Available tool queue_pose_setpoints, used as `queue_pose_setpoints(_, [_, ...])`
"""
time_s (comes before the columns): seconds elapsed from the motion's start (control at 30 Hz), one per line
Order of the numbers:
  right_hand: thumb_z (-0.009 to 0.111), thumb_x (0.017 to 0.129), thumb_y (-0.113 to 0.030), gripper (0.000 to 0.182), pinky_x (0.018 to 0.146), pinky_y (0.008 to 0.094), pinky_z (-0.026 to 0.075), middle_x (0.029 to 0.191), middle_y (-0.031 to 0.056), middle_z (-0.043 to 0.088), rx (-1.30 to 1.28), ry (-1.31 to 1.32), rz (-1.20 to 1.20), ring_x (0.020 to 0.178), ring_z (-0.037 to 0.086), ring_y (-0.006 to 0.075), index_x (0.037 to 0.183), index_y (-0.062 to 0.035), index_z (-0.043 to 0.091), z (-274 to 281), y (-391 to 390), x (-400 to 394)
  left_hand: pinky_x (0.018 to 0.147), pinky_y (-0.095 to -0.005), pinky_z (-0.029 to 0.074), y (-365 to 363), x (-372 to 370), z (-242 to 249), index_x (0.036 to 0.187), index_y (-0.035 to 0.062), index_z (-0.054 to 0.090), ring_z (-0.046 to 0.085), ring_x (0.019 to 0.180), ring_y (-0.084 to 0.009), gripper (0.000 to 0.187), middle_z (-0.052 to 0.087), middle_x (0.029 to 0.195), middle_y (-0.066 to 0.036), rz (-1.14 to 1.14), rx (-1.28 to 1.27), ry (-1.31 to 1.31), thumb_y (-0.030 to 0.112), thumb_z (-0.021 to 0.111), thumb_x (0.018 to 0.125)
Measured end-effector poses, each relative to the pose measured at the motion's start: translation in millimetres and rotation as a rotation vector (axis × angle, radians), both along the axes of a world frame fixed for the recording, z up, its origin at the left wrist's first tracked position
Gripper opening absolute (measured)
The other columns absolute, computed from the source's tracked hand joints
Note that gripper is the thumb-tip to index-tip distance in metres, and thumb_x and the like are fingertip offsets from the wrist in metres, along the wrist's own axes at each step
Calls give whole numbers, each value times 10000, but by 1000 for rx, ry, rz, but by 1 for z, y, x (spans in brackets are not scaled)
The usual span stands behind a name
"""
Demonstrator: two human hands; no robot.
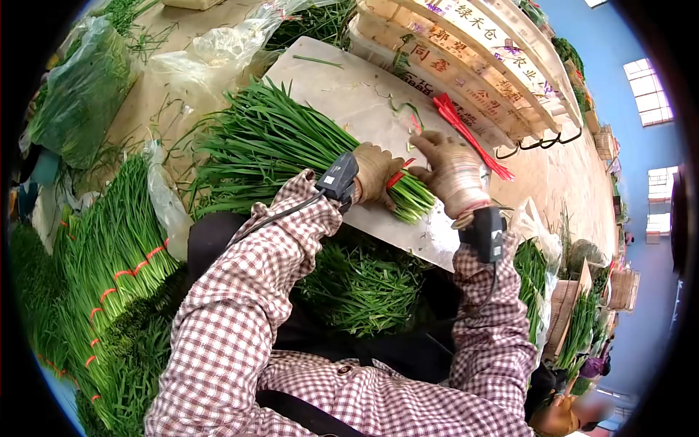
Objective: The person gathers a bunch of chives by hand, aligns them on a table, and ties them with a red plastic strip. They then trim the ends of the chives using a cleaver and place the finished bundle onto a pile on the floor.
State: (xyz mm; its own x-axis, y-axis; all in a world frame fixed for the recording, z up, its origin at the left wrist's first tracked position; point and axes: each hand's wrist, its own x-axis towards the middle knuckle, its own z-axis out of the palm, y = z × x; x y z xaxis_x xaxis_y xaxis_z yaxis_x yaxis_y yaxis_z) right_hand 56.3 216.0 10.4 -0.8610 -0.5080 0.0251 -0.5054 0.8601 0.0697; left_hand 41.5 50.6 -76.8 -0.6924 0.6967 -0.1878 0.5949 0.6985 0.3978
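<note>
My left hand (376, 175), in a tan glove, is closed around a bunch of garlic chives (284, 142) near its cut ends. The leaves fan out to the left over a pale board (328, 73). A red tie (397, 177) circles the stems beside my left fingers, one short end sticking up. Just right of the stems, my gloved right hand (455, 175) has its thumb and forefinger apart, close to the tie, with nothing visible between them. Beyond it lies a bundle of red tie strips (473, 138) on the board.
Stacked plastic crates (444, 73) with printed characters stand behind the board. Tied chive bunches (116, 269) are piled at left, near a clear plastic bag (80, 95). Loose greens (364, 288) lie below the board. Another person (564, 415) is at the lower right.
</note>
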Motion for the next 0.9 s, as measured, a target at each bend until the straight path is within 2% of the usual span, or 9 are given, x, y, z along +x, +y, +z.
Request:
queue_pose_setpoints(0.07, [714,834,-307,382,796,406,523,1118,76,664,327,-84,31,923,653,299,1191,-189,647,5,-18,-3,882,-412,494,0,0,-3,1216,94,574,644,1000,-316,808,670,1043,-133,-23,3,13,586,823,625])
queue_pose_setpoints(0.2, [684,827,-294,195,744,423,526,873,84,699,600,-307,113,845,665,322,957,-155,722,-8,-31,-28,883,-407,495,-3,8,-4,1152,109,612,648,997,-309,709,676,1031,-116,27,52,67,545,828,637])
queue_pose_setpoints(0.23, [686,798,-298,173,718,435,530,810,114,689,346,-364,137,802,665,341,873,-147,728,2,-25,-22,888,-403,495,-3,9,-7,1143,113,616,649,998,-307,693,678,1025,-113,38,81,78,530,833,634])
queue_pose_setpoints(0.33, [608,847,-191,202,749,426,542,850,152,705,508,-429,185,839,688,323,984,-109,733,-14,-23,-24,876,-390,514,-4,12,-9,1127,132,630,670,979,-286,687,696,1018,-88,102,101,104,503,849,592])
queue_pose_setpoints(0.37, [617,836,-223,207,727,447,534,816,177,690,299,-393,203,800,671,358,909,-69,735,-8,-22,-14,868,-390,520,-4,11,-12,1122,135,635,677,971,-278,689,701,1016,-82,120,107,85,506,851,584])
queue_pose_setpoints(0.5, [617,836,-294,254,736,449,524,823,188,678,236,-448,98,803,654,378,850,-66,728,-31,-9,-25,822,-386,541,4,-7,4,1091,174,676,703,938,-255,594,726,985,-80,87,-112,-139,499,847,624])
queue_pose_setpoints(0.67, [609,880,-394,313,804,424,522,939,138,706,250,-611,30,896,667,339,1027,-139,716,-40,2,-30,841,-377,534,5,-2,-8,1079,220,697,698,965,-243,543,730,976,-57,111,-65,-40,504,846,641])
queue_pose_setpoints(0.77, [602,909,-445,426,862,396,514,1028,114,715,396,-786,-140,976,677,289,1256,-198,625,27,-47,-15,851,-377,532,3,-4,-2,1166,260,668,697,963,-237,668,729,992,-46,87,-98,-38,558,854,598])
queue_pose_setpoints(0.9, [606,912,-441,425,872,386,512,1017,117,715,322,-737,-153,967,675,292,1263,-202,627,8,-40,-20,894,-369,523,-3,-1,9,1188,217,668,682,1016,-246,684,719,1068,-47,38,-69,-46,551,853,620])
